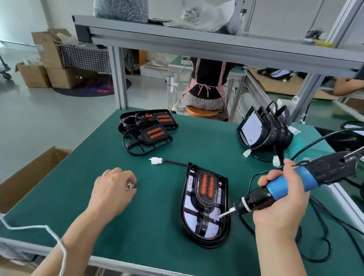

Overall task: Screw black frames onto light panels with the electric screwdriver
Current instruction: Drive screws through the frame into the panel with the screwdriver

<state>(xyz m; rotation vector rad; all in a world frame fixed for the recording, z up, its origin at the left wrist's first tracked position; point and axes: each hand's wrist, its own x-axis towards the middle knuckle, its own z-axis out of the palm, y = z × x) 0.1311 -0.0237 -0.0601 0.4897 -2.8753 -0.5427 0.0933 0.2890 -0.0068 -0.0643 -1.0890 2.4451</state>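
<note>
A light panel [195, 220] lies on the green mat with a black frame [208, 190], with orange inserts, set on top of it. My right hand [283, 208] grips the blue and black electric screwdriver [297, 183]; its bit tip touches the frame's lower right part. My left hand [112, 189] rests on the mat to the left, fingers curled around a small cluster of screws [131, 186]. The panel's cable ends in a white connector [154, 160].
Spare black frames [148, 129] are stacked at the back left of the mat. Several light panels [262, 130] stand on edge at the back right with loose wires. The screwdriver's black cord [319, 248] loops at the right. An open cardboard box [20, 183] sits left of the table.
</note>
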